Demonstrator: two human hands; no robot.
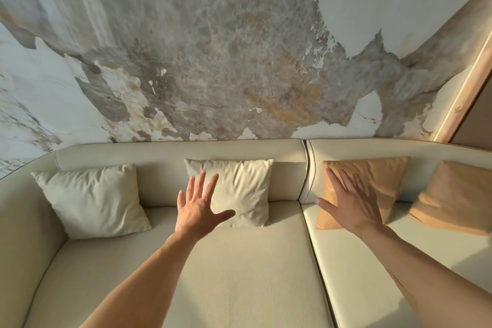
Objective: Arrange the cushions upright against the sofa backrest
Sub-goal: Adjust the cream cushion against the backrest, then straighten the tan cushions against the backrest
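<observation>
Both hands are spread wide, holding nothing. The left hand overlaps the lower left edge of a square, nubby cream cushion; the right hand lies over a smooth tan cushion. Both cushions lean upright on the padded backrest. Bare woven seat lies below the wrists.
</observation>
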